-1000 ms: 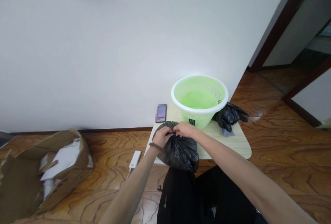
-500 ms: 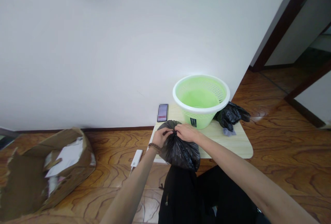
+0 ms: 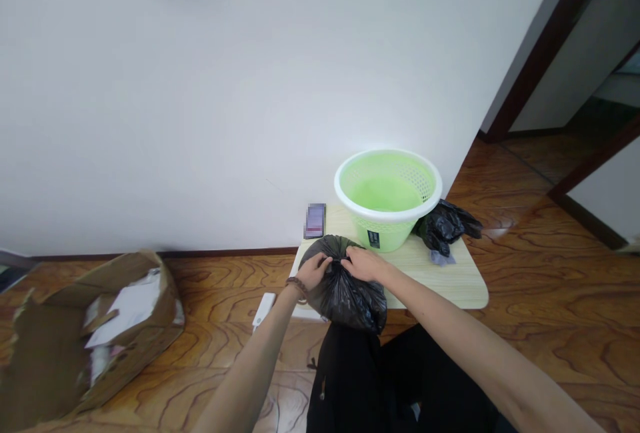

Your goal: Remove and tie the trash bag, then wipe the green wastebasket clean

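Observation:
A full black plastic bag (image 3: 350, 299) lies at the front left of a small pale table (image 3: 460, 279), its gathered top facing up. My left hand (image 3: 313, 271) pinches the gathered plastic from the left, a brown beaded bracelet on its wrist. From the right, my right hand (image 3: 363, 264) grips the same gathered top with bent fingers. The two hands are slightly apart, with creased plastic between them. Just behind the bag stands a light green basket (image 3: 387, 193) with a white rim.
A phone (image 3: 315, 221) lies at the table's back left. Right of the basket is a crumpled black bag (image 3: 445, 226). A white power bank (image 3: 264, 309) lies on the floor, and an open cardboard box (image 3: 135, 353) holds papers at the far left.
My hands have moved slightly apart at the bag's gathered top, my right hand shifting a little right. The view has shifted slightly.

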Demonstrator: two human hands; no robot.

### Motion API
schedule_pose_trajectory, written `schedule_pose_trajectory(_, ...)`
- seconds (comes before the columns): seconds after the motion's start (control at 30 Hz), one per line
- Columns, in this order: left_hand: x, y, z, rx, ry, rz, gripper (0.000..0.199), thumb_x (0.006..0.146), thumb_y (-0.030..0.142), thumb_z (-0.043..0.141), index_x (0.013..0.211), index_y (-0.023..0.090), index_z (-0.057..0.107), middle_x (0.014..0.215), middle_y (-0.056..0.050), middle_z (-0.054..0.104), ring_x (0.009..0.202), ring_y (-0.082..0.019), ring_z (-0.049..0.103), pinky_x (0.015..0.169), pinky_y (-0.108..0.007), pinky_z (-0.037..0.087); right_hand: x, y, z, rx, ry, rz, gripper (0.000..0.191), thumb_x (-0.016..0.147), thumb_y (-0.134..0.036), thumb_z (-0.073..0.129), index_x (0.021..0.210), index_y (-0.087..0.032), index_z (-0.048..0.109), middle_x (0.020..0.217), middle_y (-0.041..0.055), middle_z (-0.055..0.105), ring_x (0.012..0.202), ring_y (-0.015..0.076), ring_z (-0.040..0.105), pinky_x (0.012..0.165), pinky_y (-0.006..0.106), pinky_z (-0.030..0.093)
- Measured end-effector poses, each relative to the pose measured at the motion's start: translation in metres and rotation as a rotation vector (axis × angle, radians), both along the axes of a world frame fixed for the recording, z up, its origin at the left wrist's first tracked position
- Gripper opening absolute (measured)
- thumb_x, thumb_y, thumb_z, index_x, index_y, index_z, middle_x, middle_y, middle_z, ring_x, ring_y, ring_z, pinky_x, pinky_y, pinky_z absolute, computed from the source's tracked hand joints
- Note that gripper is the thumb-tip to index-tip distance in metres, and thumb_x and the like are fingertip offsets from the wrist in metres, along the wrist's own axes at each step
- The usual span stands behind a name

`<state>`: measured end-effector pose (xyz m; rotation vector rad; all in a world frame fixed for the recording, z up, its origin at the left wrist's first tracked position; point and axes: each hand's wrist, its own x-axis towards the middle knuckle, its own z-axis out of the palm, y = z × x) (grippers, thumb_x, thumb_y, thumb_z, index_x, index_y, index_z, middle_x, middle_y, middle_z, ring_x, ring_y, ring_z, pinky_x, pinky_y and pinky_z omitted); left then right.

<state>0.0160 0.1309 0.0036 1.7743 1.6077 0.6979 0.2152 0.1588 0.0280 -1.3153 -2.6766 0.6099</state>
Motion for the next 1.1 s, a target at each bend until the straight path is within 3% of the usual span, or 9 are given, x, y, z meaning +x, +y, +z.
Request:
schedule_pose_trajectory(0.1, 0.005, 0.000, 0.007, -0.020, 0.010, -0.048, 0.033, 0.079, 0.048, 0.050, 0.066, 0.018, 0.056, 0.061, 0.000, 0.055, 0.059, -0.014, 0.049, 0.059, -0.026, 0.035, -0.001, 0.002, -0.007, -0.066, 0.074, 0.020, 0.037, 0.089, -0.045, 0.036, 0.096, -0.013, 0.056, 0.097, 0.0139, 0.064, 0.086, 0.0221, 0.058, 0.070, 0.029, 0.037)
schedule_pose_trajectory(0.2, 0.009, 0.000, 0.008, -0.099, -0.127, -0.046, 0.037, 0.075, 0.051, 0.053, 0.059, 0.018, 0.051, 0.056, 0.002, 0.048, 0.054, -0.012, 0.044, 0.054, -0.025, 0.031, -0.001, 0.007, -0.011, -0.160, 0.204, 0.046, 0.035, 0.090, -0.042, 0.035, 0.080, -0.016, 0.057, 0.083, 0.0080, 0.064, 0.077, 0.0171, 0.056, 0.067, 0.026, 0.035)
schedule_pose_trajectory(0.33, 0.012, 0.003, 0.000, -0.308, -0.473, 0.124, 0.039, 0.070, 0.052, 0.059, 0.057, 0.018, 0.044, 0.050, 0.006, 0.037, 0.044, -0.007, 0.032, 0.045, -0.022, 0.024, -0.004, 0.011, -0.017, -0.299, 0.444, -0.045, 0.037, 0.088, -0.040, 0.036, 0.066, -0.017, 0.053, 0.068, 0.0011, 0.058, 0.065, 0.0117, 0.050, 0.060, 0.022, 0.032)
schedule_pose_trajectory(0.5, 0.013, 0.002, -0.008, -0.405, -0.735, 0.284, 0.039, 0.062, 0.045, 0.069, 0.058, 0.017, 0.041, 0.050, 0.007, 0.035, 0.044, -0.005, 0.032, 0.042, -0.019, 0.020, -0.007, 0.008, -0.029, -0.431, 0.603, -0.159, 0.033, 0.084, -0.038, 0.040, 0.062, -0.017, 0.051, 0.058, -0.0034, 0.050, 0.057, 0.0090, 0.044, 0.056, 0.021, 0.030)
schedule_pose_trajectory(0.7, 0.010, -0.009, -0.004, -0.453, -0.697, 0.312, 0.038, 0.060, 0.041, 0.071, 0.057, 0.017, 0.041, 0.051, 0.007, 0.034, 0.045, -0.005, 0.034, 0.044, -0.017, 0.027, -0.002, 0.012, -0.033, -0.445, 0.565, -0.100, 0.031, 0.081, -0.036, 0.045, 0.056, -0.017, 0.047, 0.054, -0.0041, 0.049, 0.054, 0.0081, 0.043, 0.053, 0.021, 0.030)
schedule_pose_trajectory(0.8, 0.009, -0.008, -0.001, -0.401, -0.557, 0.280, 0.037, 0.064, 0.046, 0.066, 0.058, 0.017, 0.044, 0.050, 0.007, 0.037, 0.045, -0.006, 0.036, 0.044, -0.018, 0.030, 0.001, 0.012, -0.029, -0.452, 0.561, -0.094, 0.031, 0.083, -0.035, 0.043, 0.058, -0.017, 0.046, 0.055, -0.0036, 0.052, 0.051, 0.0074, 0.045, 0.052, 0.020, 0.033)
schedule_pose_trajectory(0.93, 0.011, -0.006, -0.001, -0.134, -0.342, 0.239, 0.035, 0.069, 0.050, 0.060, 0.063, 0.017, 0.051, 0.053, 0.004, 0.046, 0.046, -0.008, 0.041, 0.042, -0.020, 0.032, 0.000, 0.006, -0.027, -0.526, 0.667, -0.093, 0.026, 0.086, -0.036, 0.040, 0.071, -0.018, 0.050, 0.067, -0.0010, 0.060, 0.049, 0.0069, 0.051, 0.046, 0.018, 0.038)
schedule_pose_trajectory(1.0, 0.011, -0.010, -0.005, -0.042, -0.337, 0.263, 0.033, 0.069, 0.049, 0.062, 0.073, 0.017, 0.057, 0.056, 0.004, 0.051, 0.045, -0.008, 0.044, 0.042, -0.020, 0.034, -0.003, 0.000, -0.031, -0.551, 0.749, -0.162, 0.019, 0.084, -0.035, 0.047, 0.076, -0.018, 0.051, 0.072, 0.0000, 0.061, 0.053, 0.0083, 0.055, 0.042, 0.017, 0.039)
schedule_pose_trajectory(1.1, 0.010, -0.019, -0.013, -0.027, -0.504, 0.310, 0.040, 0.065, 0.047, 0.067, 0.088, 0.016, 0.062, 0.064, 0.002, 0.057, 0.048, -0.009, 0.050, 0.046, -0.022, 0.043, -0.009, -0.006, -0.040, -0.557, 0.887, -0.297, 0.018, 0.076, -0.031, 0.059, 0.087, -0.018, 0.053, 0.073, -0.0004, 0.059, 0.056, 0.0097, 0.058, 0.041, 0.017, 0.042)
